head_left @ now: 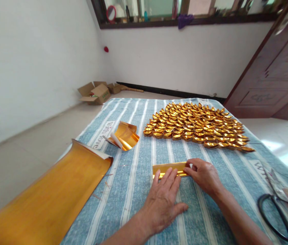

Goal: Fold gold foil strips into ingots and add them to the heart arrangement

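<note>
Down on the blue-and-white striped cloth (133, 190), a narrow folded strip of gold foil paper (168, 167) lies flat before the person. Their left hand (163, 200) rests open, palm down, its fingertips covering the strip's near edge. Their right hand (203, 175) pinches the strip's right end between thumb and fingers, hiding that end. Beyond lies a dense spread of small folded gold paper ingots (197, 126), well apart from the hands. A curled gold foil sheet (125, 136) sits left of them, and a large gold sheet (49, 197) runs out of view at lower left. Black-handled scissors (276, 211), seemingly open, are cut off at right.
</note>
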Motion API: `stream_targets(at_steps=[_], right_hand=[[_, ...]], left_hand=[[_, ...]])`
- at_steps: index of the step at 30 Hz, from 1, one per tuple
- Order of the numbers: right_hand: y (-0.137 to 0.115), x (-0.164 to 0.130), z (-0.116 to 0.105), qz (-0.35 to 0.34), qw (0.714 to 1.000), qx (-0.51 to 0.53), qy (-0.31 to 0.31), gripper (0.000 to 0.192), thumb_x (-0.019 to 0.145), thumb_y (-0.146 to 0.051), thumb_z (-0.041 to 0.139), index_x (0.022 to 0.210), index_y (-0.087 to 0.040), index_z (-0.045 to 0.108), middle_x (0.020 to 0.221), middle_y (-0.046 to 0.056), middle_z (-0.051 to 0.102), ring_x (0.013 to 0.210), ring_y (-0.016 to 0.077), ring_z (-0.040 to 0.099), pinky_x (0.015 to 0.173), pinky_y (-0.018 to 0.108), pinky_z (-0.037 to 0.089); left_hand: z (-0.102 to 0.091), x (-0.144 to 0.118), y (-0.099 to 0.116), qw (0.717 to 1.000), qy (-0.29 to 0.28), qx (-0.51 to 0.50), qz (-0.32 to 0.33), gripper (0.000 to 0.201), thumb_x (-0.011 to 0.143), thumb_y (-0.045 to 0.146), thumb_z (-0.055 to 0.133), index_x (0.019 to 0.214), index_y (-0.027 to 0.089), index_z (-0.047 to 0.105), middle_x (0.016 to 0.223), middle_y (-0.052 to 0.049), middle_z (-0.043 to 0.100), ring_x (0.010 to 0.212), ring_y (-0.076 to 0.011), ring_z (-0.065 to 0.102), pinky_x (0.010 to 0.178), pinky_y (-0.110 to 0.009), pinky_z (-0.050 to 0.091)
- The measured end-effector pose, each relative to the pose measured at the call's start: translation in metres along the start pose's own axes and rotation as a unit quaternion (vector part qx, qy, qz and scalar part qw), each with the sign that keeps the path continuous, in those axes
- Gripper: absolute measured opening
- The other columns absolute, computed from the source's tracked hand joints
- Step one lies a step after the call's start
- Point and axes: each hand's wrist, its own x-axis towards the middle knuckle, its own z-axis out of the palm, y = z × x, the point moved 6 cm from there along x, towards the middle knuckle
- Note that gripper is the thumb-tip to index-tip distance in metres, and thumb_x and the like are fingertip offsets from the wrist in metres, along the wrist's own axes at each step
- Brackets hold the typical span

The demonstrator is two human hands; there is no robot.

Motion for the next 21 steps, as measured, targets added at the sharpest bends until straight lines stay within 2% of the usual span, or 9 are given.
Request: stream_targets(at_steps=[6,15,21], right_hand=[[0.0,0.0,0.002,-0.022,1.0,-0.014,-0.005,0.014,0.081,-0.033,0.058,0.085,-0.025,0.069,0.074,0.0,0.064,0.063,0.0151,0.056,0.06,0.025,0.036],[-0.002,0.0,0.002,-0.035,0.998,-0.046,-0.017,0.016,0.084,-0.033,0.056,0.084,-0.025,0.069,0.074,0.0,0.063,0.065,0.015,0.056,0.059,0.024,0.033],[-0.01,-0.002,0.0,-0.04,0.994,-0.096,-0.031,0.018,0.088,-0.031,0.051,0.085,-0.025,0.069,0.08,0.001,0.065,0.069,0.0153,0.059,0.057,0.025,0.03]], left_hand=[[-0.003,0.0,0.001,1.0,0.002,-0.009,-0.005,0.073,0.083,0.052,0.058,0.142,0.017,0.033,0.151,-0.015,0.031,0.141,-0.0321,0.021,0.111,-0.059,0.021],[-0.003,0.001,-0.003,0.999,0.026,-0.02,-0.027,0.071,0.078,0.051,0.065,0.136,0.018,0.04,0.153,-0.02,0.021,0.141,-0.0361,0.016,0.109,-0.059,0.024],[-0.006,0.002,-0.003,0.999,0.013,-0.02,-0.036,0.07,0.075,0.047,0.069,0.134,0.018,0.043,0.153,-0.021,0.021,0.141,-0.0368,0.016,0.109,-0.058,0.023]])
